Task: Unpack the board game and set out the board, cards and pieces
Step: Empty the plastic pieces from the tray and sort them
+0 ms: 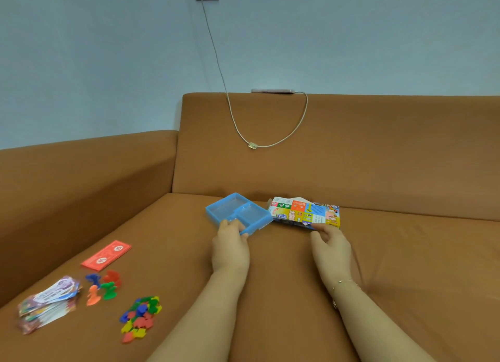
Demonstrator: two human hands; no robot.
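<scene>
Two hands busy: left hand (230, 246) pinches the empty blue tray (238, 212), right hand (328, 242) grips the game box (305, 212) just right of the tray. Mid-unpack; next likely pulling the board out.

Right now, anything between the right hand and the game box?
Nothing visible. The right hand is already at the near edge of the game box, fingertips touching it. The blue tray, held by the left hand, sits beside the box.
</scene>
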